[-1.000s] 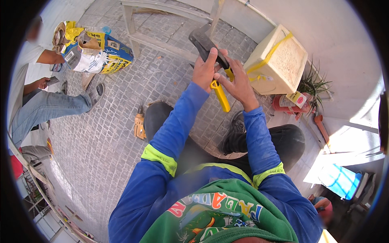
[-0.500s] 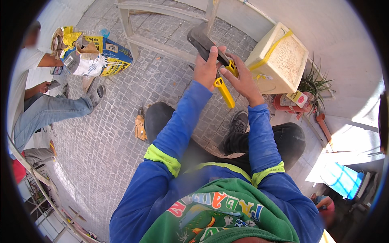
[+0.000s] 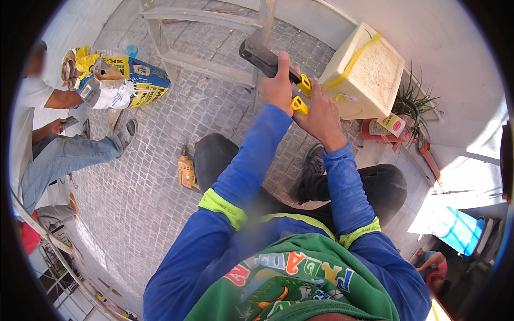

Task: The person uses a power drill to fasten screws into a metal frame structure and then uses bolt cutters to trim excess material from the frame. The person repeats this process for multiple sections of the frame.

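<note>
Out in front of me I hold a black, plier-like tool with yellow handles (image 3: 261, 54); its exact kind is unclear. My left hand (image 3: 279, 87) is wrapped round its dark body, thumb along the top. The broad black end sticks out up and to the left. My right hand (image 3: 321, 113) is closed about the yellow handles, hiding most of them. Only two yellow ends show between my hands. On the paving left of my knee lies a yellow-orange power drill (image 3: 187, 172).
A pale box with a yellow strap (image 3: 369, 69) stands right of my hands, with a potted plant (image 3: 409, 115) beside it. A wooden frame (image 3: 209, 64) is ahead. At left, a person (image 3: 59, 139) sits by a blue-and-yellow bag (image 3: 144, 83).
My right hand has shifted down onto the yellow handles and closed round them. The lower handle, hanging out long before, is drawn in close to the other. The tool has moved slightly left.
</note>
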Demonstrator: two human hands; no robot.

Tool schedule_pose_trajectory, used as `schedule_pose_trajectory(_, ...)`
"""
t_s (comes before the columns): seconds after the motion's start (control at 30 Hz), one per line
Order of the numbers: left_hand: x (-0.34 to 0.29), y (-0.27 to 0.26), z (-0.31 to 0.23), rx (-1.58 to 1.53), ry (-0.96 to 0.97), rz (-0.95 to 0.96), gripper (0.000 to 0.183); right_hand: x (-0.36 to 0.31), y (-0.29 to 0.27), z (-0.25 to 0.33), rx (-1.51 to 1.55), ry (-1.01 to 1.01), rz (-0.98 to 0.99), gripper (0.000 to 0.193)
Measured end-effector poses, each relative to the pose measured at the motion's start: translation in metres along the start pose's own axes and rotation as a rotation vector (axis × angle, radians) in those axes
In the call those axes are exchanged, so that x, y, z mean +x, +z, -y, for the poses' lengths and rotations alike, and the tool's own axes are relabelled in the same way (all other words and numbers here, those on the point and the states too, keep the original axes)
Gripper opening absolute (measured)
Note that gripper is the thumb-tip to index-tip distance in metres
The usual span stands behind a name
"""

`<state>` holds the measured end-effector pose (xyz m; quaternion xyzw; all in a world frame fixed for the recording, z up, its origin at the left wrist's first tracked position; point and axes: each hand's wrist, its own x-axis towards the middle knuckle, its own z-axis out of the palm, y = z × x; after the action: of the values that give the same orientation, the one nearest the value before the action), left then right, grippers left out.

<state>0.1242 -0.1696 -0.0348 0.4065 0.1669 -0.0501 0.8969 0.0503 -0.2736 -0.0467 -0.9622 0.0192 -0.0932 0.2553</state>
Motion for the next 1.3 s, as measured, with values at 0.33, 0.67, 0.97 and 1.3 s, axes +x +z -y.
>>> schedule_pose_trajectory(0.33, 0.005, 0.030, 0.009, 0.108, 0.030, -0.209, 0.059, 0.016, 0.004, -0.018, 0.048, 0.069, -0.063, 0.046)
schedule_pose_trajectory(0.67, 0.018, 0.000, 0.016, 0.108, 0.047, -0.076, 0.058, 0.018, -0.009, -0.047, 0.802, 0.095, 0.335, 0.044)
schedule_pose_trajectory(0.97, -0.035, -0.052, -0.042, 0.657, 0.030, 0.307, 0.058, 0.020, -0.009, -0.046, 0.562, 0.046, 0.169, 0.039)
schedule_pose_trajectory(1.3, -0.010, -0.026, -0.016, 0.233, -0.108, 0.191, 0.044, 0.015, -0.011, -0.028, 0.448, 0.090, 0.125, 0.041)
